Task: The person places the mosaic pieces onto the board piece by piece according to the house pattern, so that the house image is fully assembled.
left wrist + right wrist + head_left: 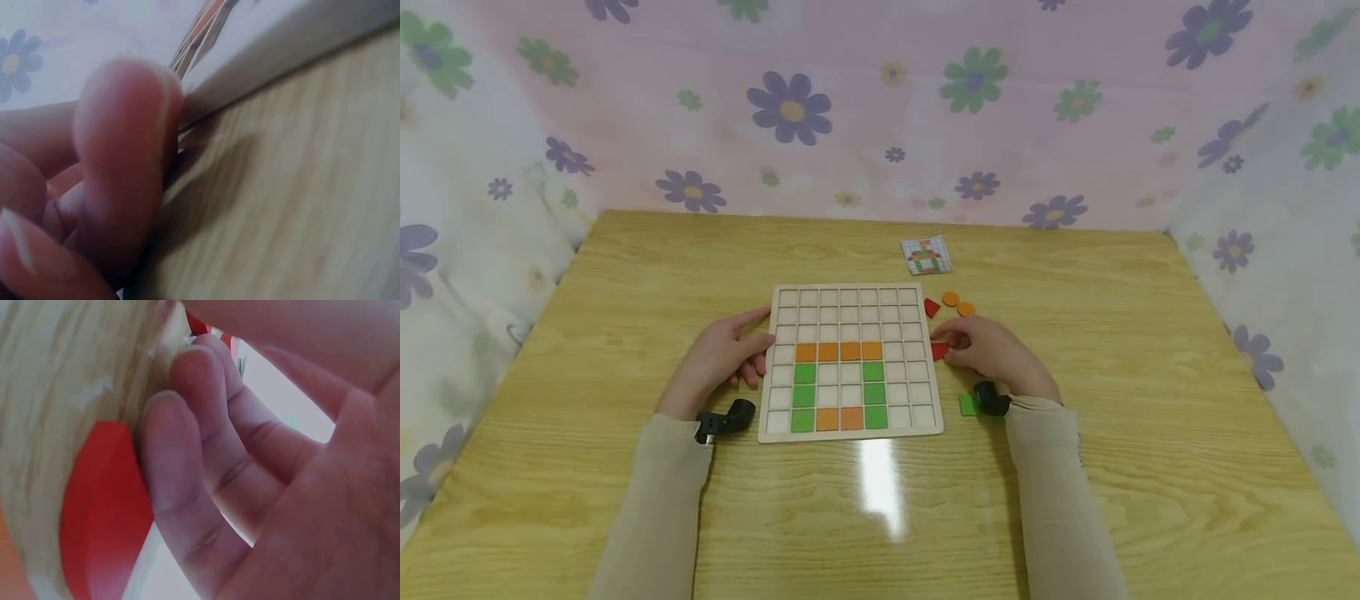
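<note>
1. The right hand (996,354) is at the board's right edge, thumb and fingers curled and pinching a small red piece (940,351).
2. The left hand (722,354) is at the opposite edge, fingers loosely spread, with the forefinger reaching along the side and the thumb touching the rim.
3. The gridded board (848,315) lies flat on the desk (625,500) between the two hands.
4. Four orange squares (828,352) form a row across its middle; green squares (804,396) run down toward the near edge beneath both ends, three per side.
5. Two more orange tiles (839,418) sit between the green columns in the nearest row.
6. Another red piece (932,308) and two orange discs (958,303) lie beyond the right hand.
7. A loose green square (967,406) lies near the right wrist.
8. A patterned picture card (927,255) rests beyond the board.
</note>
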`<state>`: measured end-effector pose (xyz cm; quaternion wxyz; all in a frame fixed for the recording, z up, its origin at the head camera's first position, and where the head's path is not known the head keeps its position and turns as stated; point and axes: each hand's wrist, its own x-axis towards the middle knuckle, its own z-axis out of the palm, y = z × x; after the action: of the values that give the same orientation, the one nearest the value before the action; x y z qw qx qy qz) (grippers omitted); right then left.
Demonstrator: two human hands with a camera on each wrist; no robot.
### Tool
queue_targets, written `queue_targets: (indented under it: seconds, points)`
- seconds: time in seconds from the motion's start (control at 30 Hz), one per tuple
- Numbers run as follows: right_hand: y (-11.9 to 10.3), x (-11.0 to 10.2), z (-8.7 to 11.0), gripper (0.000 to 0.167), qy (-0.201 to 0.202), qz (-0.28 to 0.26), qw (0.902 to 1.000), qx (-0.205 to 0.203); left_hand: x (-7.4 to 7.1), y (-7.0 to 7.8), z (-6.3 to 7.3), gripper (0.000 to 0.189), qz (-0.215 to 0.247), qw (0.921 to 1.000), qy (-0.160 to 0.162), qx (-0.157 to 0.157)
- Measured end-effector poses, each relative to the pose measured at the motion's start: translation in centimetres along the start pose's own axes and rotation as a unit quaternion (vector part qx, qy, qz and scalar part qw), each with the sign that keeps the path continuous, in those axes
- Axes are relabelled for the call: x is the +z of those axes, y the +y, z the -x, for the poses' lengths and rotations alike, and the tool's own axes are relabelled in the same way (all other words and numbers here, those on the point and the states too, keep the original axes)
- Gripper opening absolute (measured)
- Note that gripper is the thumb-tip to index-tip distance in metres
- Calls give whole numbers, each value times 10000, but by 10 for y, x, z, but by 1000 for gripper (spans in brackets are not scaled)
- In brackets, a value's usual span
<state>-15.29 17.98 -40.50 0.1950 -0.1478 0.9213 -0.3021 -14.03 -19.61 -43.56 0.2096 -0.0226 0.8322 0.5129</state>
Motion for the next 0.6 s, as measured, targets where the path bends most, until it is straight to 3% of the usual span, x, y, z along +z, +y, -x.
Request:
queue_targets:
  seconds: [0.6]
  points:
    - [-3, -1, -1, 16, -117, -213, 9996, 152, 0, -1, 0, 57, 0, 10000, 37, 47]
